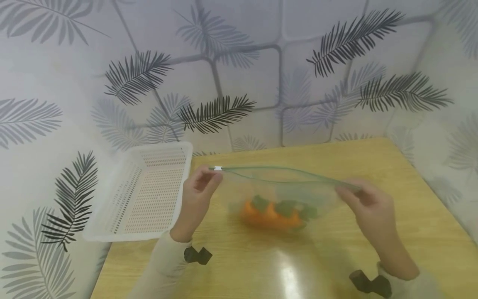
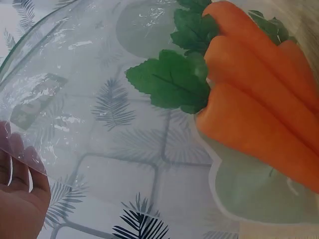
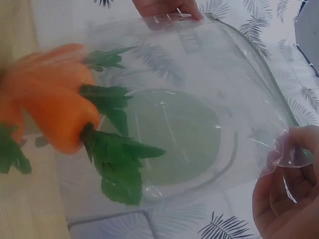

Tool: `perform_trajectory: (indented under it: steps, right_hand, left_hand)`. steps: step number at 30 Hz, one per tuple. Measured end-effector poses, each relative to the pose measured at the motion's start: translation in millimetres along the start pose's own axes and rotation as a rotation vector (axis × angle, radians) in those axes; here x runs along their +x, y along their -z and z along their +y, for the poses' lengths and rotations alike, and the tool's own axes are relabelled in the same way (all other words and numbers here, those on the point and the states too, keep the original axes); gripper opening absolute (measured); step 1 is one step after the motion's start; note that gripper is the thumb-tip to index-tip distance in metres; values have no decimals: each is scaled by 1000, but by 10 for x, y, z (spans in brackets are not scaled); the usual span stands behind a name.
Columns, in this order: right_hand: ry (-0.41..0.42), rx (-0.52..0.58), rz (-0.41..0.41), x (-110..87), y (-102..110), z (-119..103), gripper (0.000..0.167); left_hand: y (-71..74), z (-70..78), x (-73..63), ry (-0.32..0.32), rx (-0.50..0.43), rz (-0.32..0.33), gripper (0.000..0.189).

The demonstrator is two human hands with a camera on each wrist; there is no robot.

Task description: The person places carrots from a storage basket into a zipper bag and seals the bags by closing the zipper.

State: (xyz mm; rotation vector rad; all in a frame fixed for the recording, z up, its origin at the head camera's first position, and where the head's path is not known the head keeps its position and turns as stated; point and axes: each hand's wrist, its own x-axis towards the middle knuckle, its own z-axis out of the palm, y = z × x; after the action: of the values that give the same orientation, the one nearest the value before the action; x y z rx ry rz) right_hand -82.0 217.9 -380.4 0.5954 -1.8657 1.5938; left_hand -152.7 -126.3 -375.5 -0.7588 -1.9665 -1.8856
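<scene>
A clear zip bag with a green rim and a white slider hangs between both hands, its mouth slightly parted. Inside, at the bottom, lie several orange carrots with green leaf tops. My left hand pinches the top corner beside the slider. At the opposite top corner, my right hand grips the rim between thumb and fingers. The right wrist view shows the carrots through the film, and the right fingers bunching the plastic. In the left wrist view the left fingers sit behind the film.
A white slotted plastic basket stands at the left on the wooden table. Behind the table rises a wall with a leaf pattern. The table's right edge runs off toward the lower right.
</scene>
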Motion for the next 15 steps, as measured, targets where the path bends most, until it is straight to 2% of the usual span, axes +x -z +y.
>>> perform_trajectory:
  steps: [3, 5, 11, 15]
  right_hand:
    - [-150, 81, 46, 64, 61, 14, 9]
    - [-229, 89, 67, 114, 90, 4, 9]
    - [-221, 96, 59, 340, 160, 26, 9]
    - [-256, 15, 61, 494, 210, 10, 10]
  left_hand:
    - [-15, 26, 7, -12, -69, -33, 20]
    - [-28, 41, 15, -14, -103, -41, 21]
    - [-39, 69, 55, 1, -80, -14, 16]
    - [-69, 91, 89, 9, -67, 2, 6]
